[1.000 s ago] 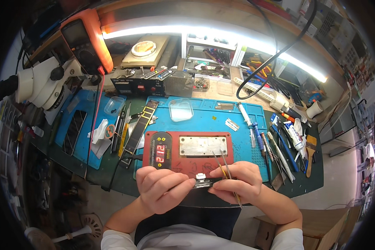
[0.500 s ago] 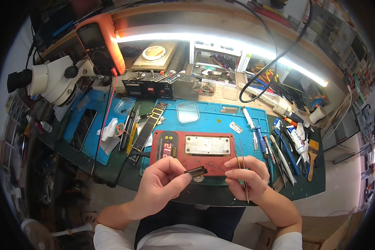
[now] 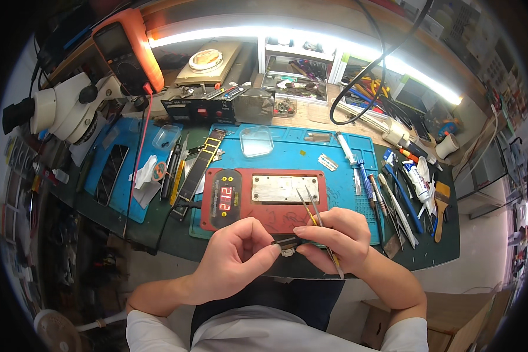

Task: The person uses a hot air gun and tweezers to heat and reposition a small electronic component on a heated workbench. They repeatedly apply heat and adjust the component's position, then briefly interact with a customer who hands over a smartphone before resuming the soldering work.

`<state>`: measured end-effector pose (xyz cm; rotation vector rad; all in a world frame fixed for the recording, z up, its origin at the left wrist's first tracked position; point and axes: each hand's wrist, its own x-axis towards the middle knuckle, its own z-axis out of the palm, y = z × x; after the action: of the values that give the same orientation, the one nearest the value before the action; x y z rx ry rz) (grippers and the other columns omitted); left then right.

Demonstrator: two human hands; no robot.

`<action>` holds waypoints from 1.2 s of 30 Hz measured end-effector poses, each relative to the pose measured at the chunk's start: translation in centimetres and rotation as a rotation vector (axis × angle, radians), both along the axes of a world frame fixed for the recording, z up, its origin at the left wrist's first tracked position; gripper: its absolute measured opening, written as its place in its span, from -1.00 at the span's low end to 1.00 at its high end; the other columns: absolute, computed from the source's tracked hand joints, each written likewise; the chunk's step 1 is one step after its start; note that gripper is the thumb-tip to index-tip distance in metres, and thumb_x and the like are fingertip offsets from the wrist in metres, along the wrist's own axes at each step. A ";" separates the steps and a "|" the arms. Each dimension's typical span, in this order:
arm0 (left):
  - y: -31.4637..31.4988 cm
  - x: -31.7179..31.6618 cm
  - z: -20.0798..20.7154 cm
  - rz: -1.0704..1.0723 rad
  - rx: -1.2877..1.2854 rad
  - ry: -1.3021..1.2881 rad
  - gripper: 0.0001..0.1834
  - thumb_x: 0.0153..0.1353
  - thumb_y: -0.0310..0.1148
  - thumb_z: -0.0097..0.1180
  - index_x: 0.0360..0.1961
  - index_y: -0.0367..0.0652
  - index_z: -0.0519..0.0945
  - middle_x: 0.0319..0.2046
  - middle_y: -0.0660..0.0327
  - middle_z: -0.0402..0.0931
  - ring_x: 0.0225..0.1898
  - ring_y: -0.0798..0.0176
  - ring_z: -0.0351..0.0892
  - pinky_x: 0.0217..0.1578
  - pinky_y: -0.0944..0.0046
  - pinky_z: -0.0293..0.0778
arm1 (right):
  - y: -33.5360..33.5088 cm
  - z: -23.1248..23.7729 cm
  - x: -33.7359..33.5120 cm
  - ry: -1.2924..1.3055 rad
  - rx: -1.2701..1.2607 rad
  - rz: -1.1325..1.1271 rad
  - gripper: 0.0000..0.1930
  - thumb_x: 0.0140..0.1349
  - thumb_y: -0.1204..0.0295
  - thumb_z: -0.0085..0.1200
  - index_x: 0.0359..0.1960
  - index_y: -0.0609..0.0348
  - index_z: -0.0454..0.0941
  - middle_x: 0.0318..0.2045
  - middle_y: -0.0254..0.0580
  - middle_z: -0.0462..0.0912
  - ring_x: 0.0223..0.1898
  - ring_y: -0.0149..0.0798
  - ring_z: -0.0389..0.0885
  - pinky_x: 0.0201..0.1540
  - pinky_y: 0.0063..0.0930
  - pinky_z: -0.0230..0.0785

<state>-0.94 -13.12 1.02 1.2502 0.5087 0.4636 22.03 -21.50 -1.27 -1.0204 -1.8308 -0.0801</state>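
Between thumb and fingers, my left hand [image 3: 237, 251] pinches a small dark flat part [image 3: 286, 240] with a pale metallic piece on its lower edge; its exact kind is too small to tell. My right hand [image 3: 340, 237] is closed on a pair of metal tweezers [image 3: 314, 214], their tips pointing up and away and slightly apart. The thumb and fingertips of that hand are also at the right end of the dark part. Just beyond both hands lies a red heating plate [image 3: 258, 220] with a lit red digital display [image 3: 226, 198] and a pale metal block [image 3: 284, 189].
Under the plate spreads a blue work mat [image 3: 287, 152] bearing a clear plastic tray [image 3: 256, 141]. At right lie a syringe [image 3: 345, 148], a brush [image 3: 442, 205] and several pens. A microscope [image 3: 61, 108], an orange multimeter [image 3: 129, 53] and a phone [image 3: 112, 175] are at left.
My right hand has moved left with the tweezers, its fingertips now at the dark part. The tweezers have tilted left. The whole view has shifted slightly.
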 end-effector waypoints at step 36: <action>3.3 -0.6 -5.2 0.384 1.686 -0.287 -0.67 -0.04 -0.43 0.33 -0.17 -0.06 0.80 -0.30 0.43 0.62 -0.48 0.47 0.43 -0.60 0.46 0.22 | -0.1 -0.3 -0.9 -0.115 -0.016 0.023 -0.79 -0.07 0.47 0.41 -0.32 0.00 0.78 -0.30 -0.31 0.76 -0.61 -0.49 0.57 -0.59 -0.64 0.37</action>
<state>-1.57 -9.82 -4.22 2.6122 -0.0200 1.5437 21.16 -21.57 -1.56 -1.0245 -1.9495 -0.1124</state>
